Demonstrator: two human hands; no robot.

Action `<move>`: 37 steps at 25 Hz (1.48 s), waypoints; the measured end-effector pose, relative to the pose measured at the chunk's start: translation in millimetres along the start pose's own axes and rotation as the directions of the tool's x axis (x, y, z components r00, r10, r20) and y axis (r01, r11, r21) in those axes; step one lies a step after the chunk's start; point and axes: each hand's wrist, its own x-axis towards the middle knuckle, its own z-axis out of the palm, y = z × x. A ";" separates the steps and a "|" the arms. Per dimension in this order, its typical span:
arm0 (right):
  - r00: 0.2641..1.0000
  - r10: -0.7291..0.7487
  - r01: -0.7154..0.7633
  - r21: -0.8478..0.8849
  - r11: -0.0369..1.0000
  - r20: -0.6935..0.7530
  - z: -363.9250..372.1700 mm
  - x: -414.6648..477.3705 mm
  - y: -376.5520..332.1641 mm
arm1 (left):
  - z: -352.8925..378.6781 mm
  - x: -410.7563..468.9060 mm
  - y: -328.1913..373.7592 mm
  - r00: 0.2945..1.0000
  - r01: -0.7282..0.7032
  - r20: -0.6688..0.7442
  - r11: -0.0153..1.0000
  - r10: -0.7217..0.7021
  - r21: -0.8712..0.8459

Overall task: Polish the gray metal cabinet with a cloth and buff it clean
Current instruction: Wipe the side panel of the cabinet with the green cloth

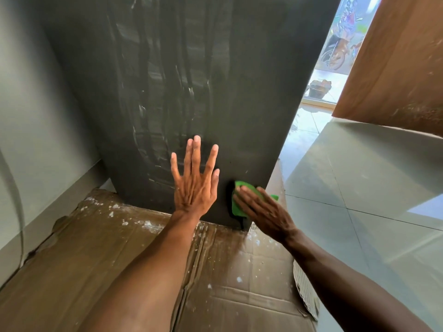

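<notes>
The gray metal cabinet (239, 80) stands upright in front of me, its dark side panel streaked with pale polish smears down the middle. My left hand (195, 183) lies flat against the panel near its bottom, fingers straight and spread. My right hand (263, 212) presses a green cloth (237, 207) against the cabinet's lower right corner with straight fingers, covering most of the cloth.
Flattened brown cardboard (119, 259) speckled with white drips lies under the cabinet and my arms. A grey wall (28, 140) runs along the left. Glossy floor tiles (359, 200) extend to the right. A brown board (402, 63) leans at upper right beside an open doorway.
</notes>
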 end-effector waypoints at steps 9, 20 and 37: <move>0.991 0.128 -0.130 0.055 0.990 0.025 -5.2 -3.9 -7.3 | 7.8 -10.2 24.7 0.999 0.040 0.006 0.999 -0.040 -0.005; 0.976 -0.046 0.013 0.156 0.988 0.211 25.7 -30.4 -38.8 | 9.4 -24.0 4.3 0.998 0.004 0.055 1.000 -0.003 -0.009; 0.980 -0.171 0.160 0.115 0.980 0.099 -11.9 41.2 -54.1 | -35.6 6.2 -21.2 0.999 0.045 -0.029 0.993 -0.043 0.108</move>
